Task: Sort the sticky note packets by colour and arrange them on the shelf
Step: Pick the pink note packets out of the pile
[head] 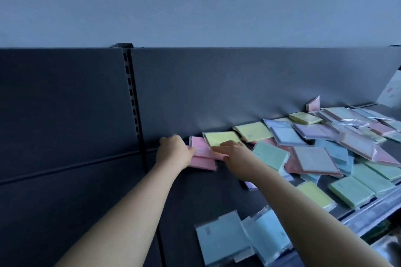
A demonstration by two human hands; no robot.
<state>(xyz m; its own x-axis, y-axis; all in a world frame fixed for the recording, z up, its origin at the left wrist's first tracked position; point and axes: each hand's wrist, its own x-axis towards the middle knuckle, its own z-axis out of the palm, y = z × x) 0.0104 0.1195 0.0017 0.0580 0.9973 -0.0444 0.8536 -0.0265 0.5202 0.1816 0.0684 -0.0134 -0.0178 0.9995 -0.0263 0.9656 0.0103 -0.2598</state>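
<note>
Your left hand [173, 151] grips the flat pink wrapped packets [201, 155] at centre frame; your right hand [235, 152] presses their right side, fingers straight.

No text, brand, number or sign could be read. Small dark print was noted on a pale blue wrapped sticky note packet [221, 238] at the near edge and on a pink wrapped sticky note packet [200, 150] at far left. Both marks were too small and blurred. Faint reddish marks on a white card [392, 91] at far right were likewise illegible.
</note>
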